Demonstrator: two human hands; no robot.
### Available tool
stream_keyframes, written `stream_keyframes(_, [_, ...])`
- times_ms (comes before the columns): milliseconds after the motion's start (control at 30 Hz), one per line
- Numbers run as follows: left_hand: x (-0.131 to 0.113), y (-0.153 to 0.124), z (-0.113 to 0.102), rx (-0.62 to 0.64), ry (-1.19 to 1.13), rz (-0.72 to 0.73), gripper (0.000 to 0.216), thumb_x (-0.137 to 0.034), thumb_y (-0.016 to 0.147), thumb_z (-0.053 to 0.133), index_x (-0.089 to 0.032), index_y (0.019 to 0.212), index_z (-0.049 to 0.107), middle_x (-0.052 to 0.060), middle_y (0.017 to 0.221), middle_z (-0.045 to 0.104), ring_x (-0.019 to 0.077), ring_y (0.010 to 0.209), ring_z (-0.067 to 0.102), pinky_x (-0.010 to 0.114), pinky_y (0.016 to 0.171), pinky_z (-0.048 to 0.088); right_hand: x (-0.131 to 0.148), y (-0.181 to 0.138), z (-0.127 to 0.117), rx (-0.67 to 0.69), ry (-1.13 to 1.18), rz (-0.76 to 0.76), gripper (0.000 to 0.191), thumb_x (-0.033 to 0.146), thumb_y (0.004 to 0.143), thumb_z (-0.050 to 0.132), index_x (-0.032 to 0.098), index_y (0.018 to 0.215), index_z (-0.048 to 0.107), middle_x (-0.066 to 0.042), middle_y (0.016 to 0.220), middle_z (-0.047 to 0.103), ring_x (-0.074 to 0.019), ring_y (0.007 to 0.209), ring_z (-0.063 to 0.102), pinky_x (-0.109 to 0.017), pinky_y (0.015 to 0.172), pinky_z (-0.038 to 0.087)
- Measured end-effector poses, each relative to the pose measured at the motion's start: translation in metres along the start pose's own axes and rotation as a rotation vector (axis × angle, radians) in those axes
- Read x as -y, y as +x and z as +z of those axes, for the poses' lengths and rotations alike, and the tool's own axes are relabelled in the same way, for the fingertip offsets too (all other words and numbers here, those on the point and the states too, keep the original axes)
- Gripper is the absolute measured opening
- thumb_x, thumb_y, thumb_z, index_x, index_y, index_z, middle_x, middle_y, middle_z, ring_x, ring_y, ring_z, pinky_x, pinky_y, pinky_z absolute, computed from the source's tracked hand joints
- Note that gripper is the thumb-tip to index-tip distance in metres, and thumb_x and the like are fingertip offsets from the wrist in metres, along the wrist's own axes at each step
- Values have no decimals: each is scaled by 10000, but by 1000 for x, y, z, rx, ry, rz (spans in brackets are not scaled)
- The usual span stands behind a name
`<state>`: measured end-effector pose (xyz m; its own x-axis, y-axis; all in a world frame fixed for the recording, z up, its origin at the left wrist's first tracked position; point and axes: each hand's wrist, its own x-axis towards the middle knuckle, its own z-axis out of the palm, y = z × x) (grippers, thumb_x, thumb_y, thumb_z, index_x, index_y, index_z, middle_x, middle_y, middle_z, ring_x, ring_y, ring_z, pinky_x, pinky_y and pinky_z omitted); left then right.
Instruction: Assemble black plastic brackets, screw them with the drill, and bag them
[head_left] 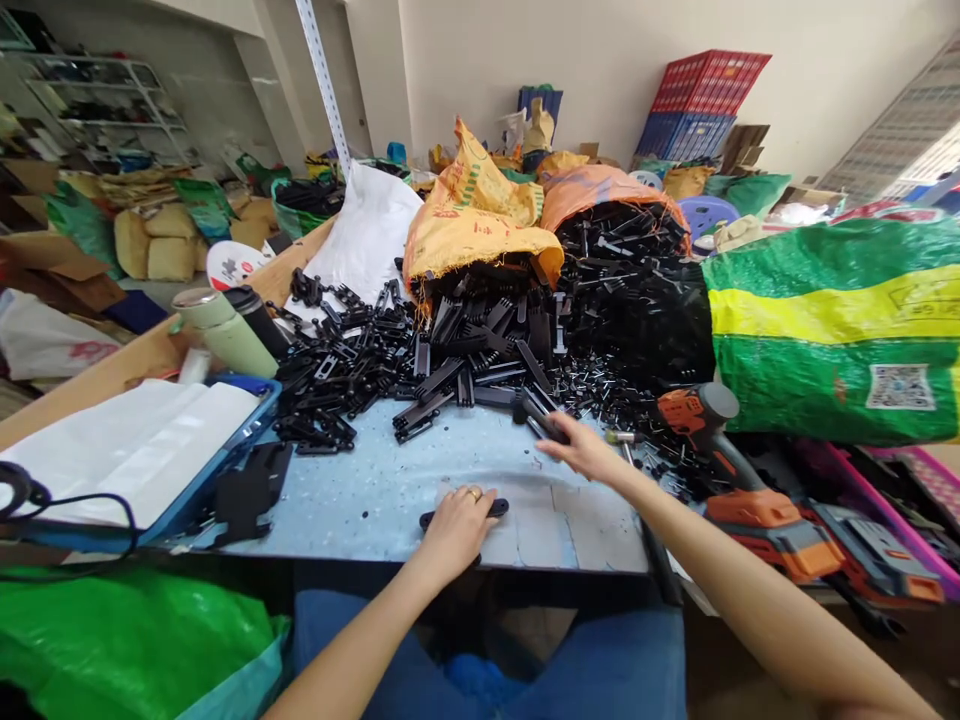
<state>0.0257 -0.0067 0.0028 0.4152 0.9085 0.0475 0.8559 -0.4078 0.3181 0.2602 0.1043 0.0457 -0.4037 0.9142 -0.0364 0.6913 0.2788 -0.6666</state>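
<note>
My left hand lies palm down on a long black plastic bar at the near edge of the blue work surface; a ring shows on one finger. My right hand reaches forward to the edge of the heap of black plastic parts, its fingers closing round a black piece. The heap spills from an open orange sack and a second sack full of black parts.
An orange cordless drill lies right of my right hand. A green and yellow sack lies at the right. A blue tray holding white bags and a green flask stand at the left. Green plastic lies at the lower left.
</note>
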Motion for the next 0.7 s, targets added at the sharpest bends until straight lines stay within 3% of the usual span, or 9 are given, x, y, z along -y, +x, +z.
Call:
stream_keyframes(67, [2, 1, 0, 25, -73, 12, 301, -211, 870, 451, -185, 1163, 512, 85, 1026, 587, 222, 964, 542, 358, 820, 437, 9, -41, 14, 208, -222, -199, 336, 462, 867, 453, 212, 1069, 550, -22, 798, 633, -155, 669, 570, -252, 604, 385])
stream_keyframes(167, [4, 3, -2, 60, -123, 33, 313, -199, 877, 414, -182, 1179, 495, 90, 1070, 575, 212, 1012, 521, 353, 854, 420, 19, -78, 33, 322, -499, -363, 333, 475, 896, 398, 200, 979, 567, -49, 853, 613, -171, 753, 572, -262, 630, 369])
stream_keyframes(367, [-6, 4, -7, 80, -127, 26, 316, -310, 864, 436, -183, 1149, 483, 94, 1097, 558, 245, 1078, 485, 384, 882, 390, 16, -83, 54, 250, -692, -355, 327, 468, 910, 376, 195, 907, 557, -48, 836, 579, -177, 774, 547, -276, 637, 341])
stream_keyframes(500, [-13, 0, -6, 27, -135, -7, 547, -548, 645, 645, -187, 1023, 484, 79, 977, 569, 277, 954, 532, 380, 794, 415, 21, -88, 57, 176, -725, -352, 314, 462, 913, 377, 200, 899, 548, -49, 828, 571, -180, 767, 530, -282, 645, 330])
stream_keyframes(700, [-6, -6, -4, -29, -186, 47, 598, -559, 610, 675, -195, 1029, 452, 77, 996, 561, 270, 936, 550, 360, 755, 430, 46, -97, 52, 143, -738, -316, 300, 452, 913, 385, 205, 905, 554, -59, 807, 574, -183, 738, 522, -283, 620, 314])
